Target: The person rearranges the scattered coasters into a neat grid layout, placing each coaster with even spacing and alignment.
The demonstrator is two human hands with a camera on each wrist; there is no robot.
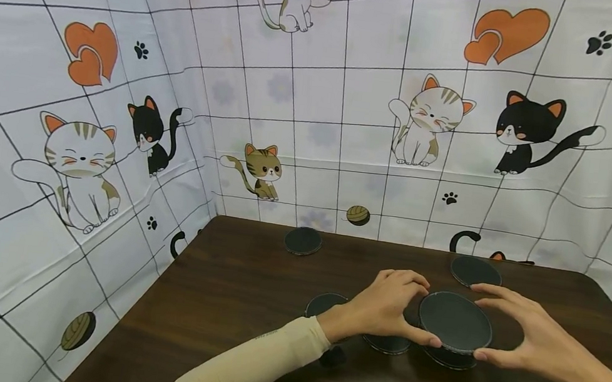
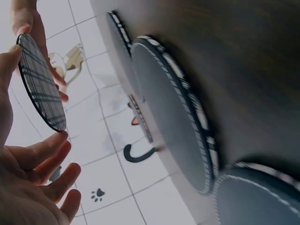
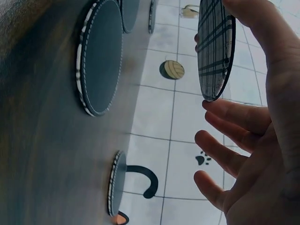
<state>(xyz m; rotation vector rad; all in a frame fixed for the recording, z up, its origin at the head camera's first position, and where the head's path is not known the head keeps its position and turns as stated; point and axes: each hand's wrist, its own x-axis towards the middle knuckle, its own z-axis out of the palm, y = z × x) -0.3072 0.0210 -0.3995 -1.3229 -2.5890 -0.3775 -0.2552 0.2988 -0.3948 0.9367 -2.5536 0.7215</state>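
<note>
Both hands hold one round coaster (image 1: 455, 321) between them, raised above the table. Its upper face is dark grey. A plaid underside (image 2: 41, 84) shows in the left wrist view. My left hand (image 1: 397, 305) pinches the coaster's left side, thumb and index fingertip at its rim. On the opposite side my right hand (image 1: 528, 330) does the same, with its other fingers (image 3: 220, 152) spread away from the coaster in the right wrist view. Directly below, another coaster (image 1: 451, 359) lies on the table, partly hidden by the held one. A further coaster (image 1: 387, 344) lies beside it, partly behind my left hand.
The dark wooden table (image 1: 237, 296) also bears a coaster (image 1: 303, 241) at the back left, one (image 1: 476, 271) at the back right, and one (image 1: 322, 304) partly covered by my left wrist. A white curtain with printed cats (image 1: 314, 122) hangs behind and to the left.
</note>
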